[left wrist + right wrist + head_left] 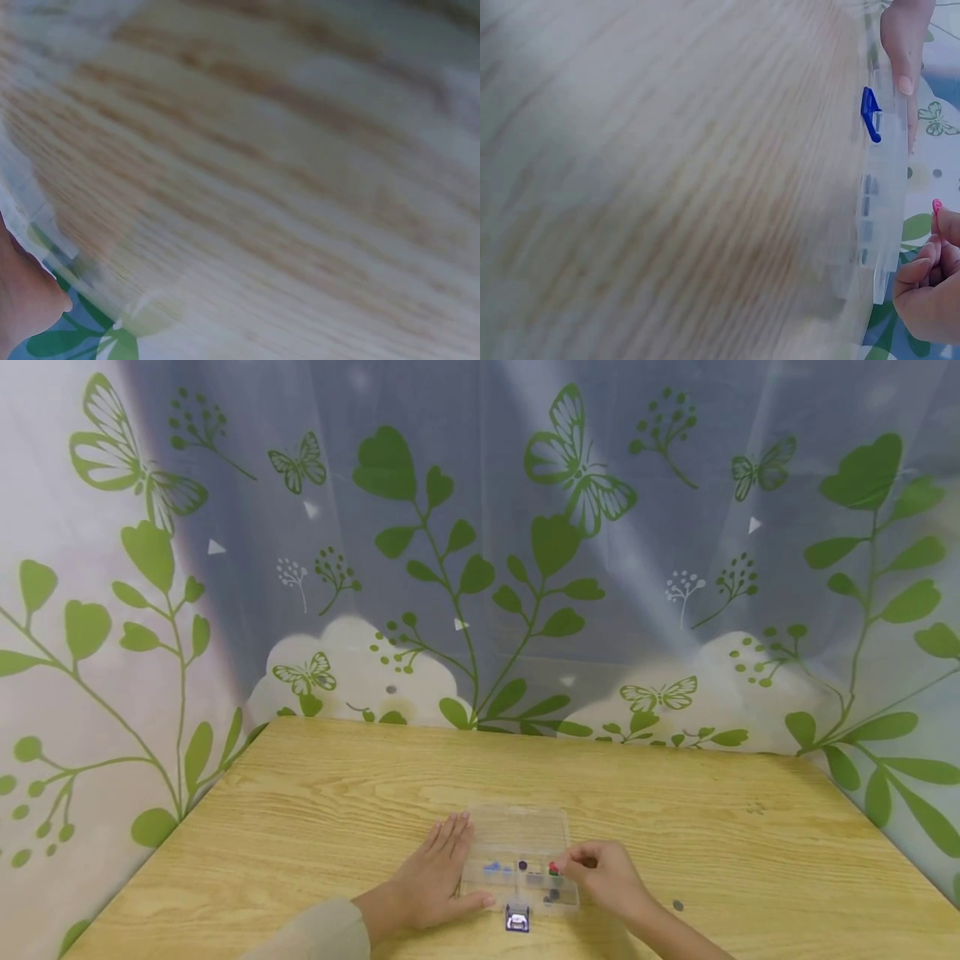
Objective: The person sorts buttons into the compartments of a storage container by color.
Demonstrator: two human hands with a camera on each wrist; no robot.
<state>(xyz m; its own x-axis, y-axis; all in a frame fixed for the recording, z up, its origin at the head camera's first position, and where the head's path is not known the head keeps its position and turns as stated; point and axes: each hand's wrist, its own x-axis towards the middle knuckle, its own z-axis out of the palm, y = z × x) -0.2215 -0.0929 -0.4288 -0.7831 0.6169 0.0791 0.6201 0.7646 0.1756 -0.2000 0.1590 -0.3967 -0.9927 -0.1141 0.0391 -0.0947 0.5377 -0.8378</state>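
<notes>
A clear plastic compartment box (pixel 542 906) stands on the table with its lid (pixel 517 828) raised at the back. My left hand (pixel 435 881) lies along the box's left side, fingers straight, thumb reaching to its front. My right hand (pixel 606 872) pinches a small red button (pixel 937 205) between thumb and forefinger, above the box's right side. Inside the box sit light-blue pieces (pixel 495 867) at back left, a dark purple round piece (pixel 522 865) at back middle, and dark pieces (pixel 552 896) at front right. A blue latch (pixel 869 114) hangs at the box's front.
On the wooden table (pixel 337 793), a dark round piece (pixel 678 905) lies right of my right forearm. Small greyish-green pieces (pixel 755 808) lie farther back on the right. A printed curtain (pixel 480 543) hangs behind the table's far edge.
</notes>
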